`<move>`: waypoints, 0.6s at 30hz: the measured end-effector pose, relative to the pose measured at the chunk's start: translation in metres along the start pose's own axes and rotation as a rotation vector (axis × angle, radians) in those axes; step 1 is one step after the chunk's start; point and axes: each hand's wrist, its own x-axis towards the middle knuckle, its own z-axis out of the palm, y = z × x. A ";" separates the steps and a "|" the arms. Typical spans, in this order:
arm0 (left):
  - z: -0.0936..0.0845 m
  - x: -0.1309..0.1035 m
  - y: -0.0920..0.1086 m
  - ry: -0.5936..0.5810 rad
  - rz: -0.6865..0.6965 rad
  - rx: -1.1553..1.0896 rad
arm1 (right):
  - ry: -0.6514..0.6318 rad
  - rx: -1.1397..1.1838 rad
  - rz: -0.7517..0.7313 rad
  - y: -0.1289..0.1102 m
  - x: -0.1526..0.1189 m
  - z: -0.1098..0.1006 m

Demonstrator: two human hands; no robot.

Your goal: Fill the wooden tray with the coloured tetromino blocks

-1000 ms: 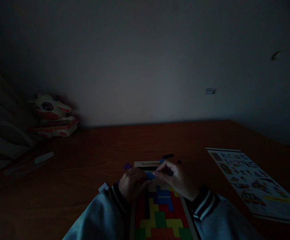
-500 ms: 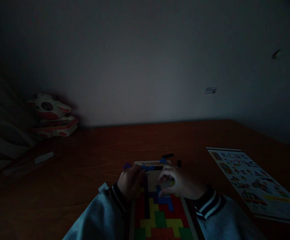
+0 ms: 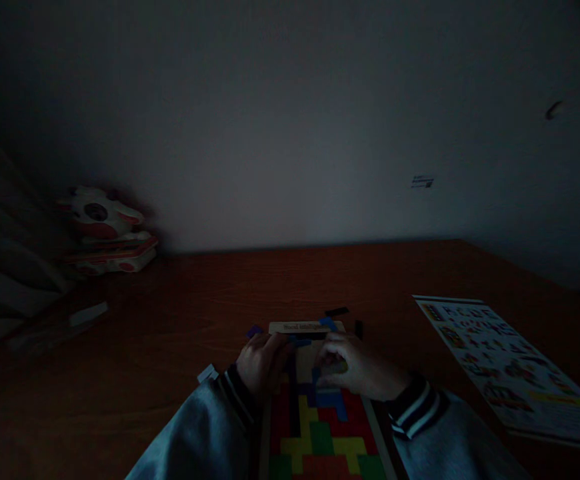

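Note:
A wooden puzzle board (image 3: pixel 306 327) stands in front of me, its lower part filled with red, yellow, green and blue pieces. My left hand (image 3: pixel 264 363) is closed on a blue piece (image 3: pixel 301 343) over the board's upper left. Over the upper right side, my right hand (image 3: pixel 345 367) curls with thumb and fingers apart, close to a blue piece (image 3: pixel 331 401); a bit of yellow shows by its fingers. Another blue piece (image 3: pixel 328 323) lies on the board's top edge. Bare board (image 3: pixel 306 365) shows between the hands.
Black pieces (image 3: pixel 337 311) lie behind the board and a purple piece (image 3: pixel 255 331) at its left. Light grey pieces (image 3: pixel 207 373) rest by my left sleeve. A printed sheet (image 3: pixel 505 367) is at the right. A cow-shaped toy (image 3: pixel 107 230) stands at the back left.
The blue piece at my left hand has shifted slightly down, away from the board's top edge. The fingers of my right hand have drawn a little closer together.

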 end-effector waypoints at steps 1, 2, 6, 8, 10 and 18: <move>0.000 0.000 0.000 -0.003 -0.005 0.002 | 0.016 -0.015 -0.001 0.000 0.000 0.000; 0.000 0.000 -0.001 0.000 -0.010 0.004 | 0.035 -0.031 -0.002 0.000 0.000 0.000; 0.002 -0.001 -0.003 0.007 -0.017 0.023 | 0.055 -0.048 -0.016 -0.002 0.001 0.000; 0.003 -0.001 -0.004 0.013 -0.009 0.040 | 0.041 -0.033 -0.018 -0.004 0.001 -0.001; 0.004 -0.001 -0.005 0.019 0.000 0.051 | 0.044 -0.021 -0.006 -0.004 0.000 -0.001; -0.002 0.002 0.000 0.053 0.029 0.002 | 0.026 0.121 0.099 -0.004 0.001 0.004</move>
